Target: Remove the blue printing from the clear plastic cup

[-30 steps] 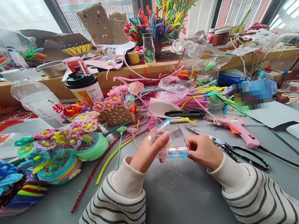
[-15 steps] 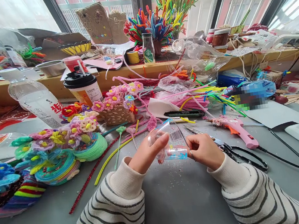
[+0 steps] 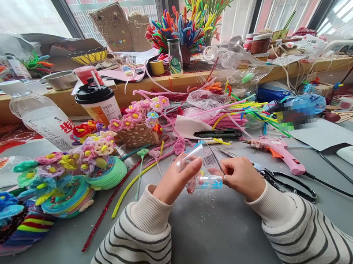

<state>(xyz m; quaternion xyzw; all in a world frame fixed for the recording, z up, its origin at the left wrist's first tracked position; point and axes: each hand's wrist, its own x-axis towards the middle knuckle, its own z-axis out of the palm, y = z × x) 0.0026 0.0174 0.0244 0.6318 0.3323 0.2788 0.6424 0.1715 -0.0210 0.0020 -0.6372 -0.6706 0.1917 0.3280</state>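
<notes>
My left hand (image 3: 174,179) is wrapped round a clear plastic bottle piece (image 3: 211,183) with blue print and a barcode, lying on its side above the table. At its open right end, my right hand (image 3: 242,178) pinches a thin, dark grey pipe cleaner (image 3: 215,156), which curves along the cut rim. The far part of the rim is hidden behind the fingers. Beside my right hand lie black-handled scissors (image 3: 302,194) and a pink glue gun (image 3: 283,151). Small clear scraps are scattered on the table below the bottle piece.
On the left stand pipe-cleaner flower pots (image 3: 106,174) and a plastic bottle (image 3: 45,119). A lidded paper cup (image 3: 100,106) is behind them. A black utility knife (image 3: 219,134) lies before a pile of pipe cleaners (image 3: 228,119). The glue gun's cable (image 3: 345,168) loops at right.
The bottle piece has turned slightly in my hands, and the grey pipe cleaner now lies closer along its rim. Both hands stay nearly in place.
</notes>
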